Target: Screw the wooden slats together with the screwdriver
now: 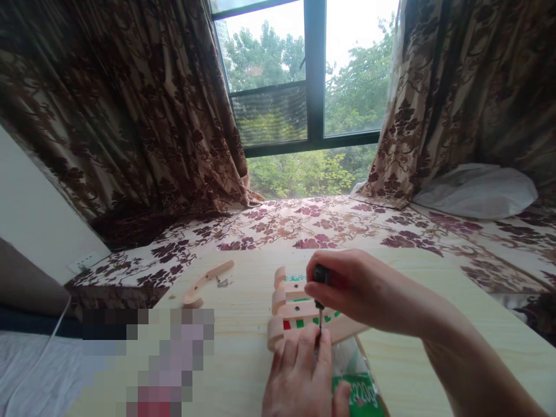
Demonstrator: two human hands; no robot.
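My right hand is wrapped round the black handle of a screwdriver, held upright with its shaft pointing down. The tip meets the nearest wooden bar, close to my left fingertips. My left hand lies over the front of the curved wooden pieces, its fingers spread a little and pressing on the wood. Those pieces stand in a row, with dark screw holes in the bars. Beneath them is a green and clear plastic packet marked 220g.
On the pale wooden table, a loose curved wooden piece lies at the left beside a few small screws. Behind are a floral cloth, curtains, a window and a white bag. A blurred patch covers the lower left.
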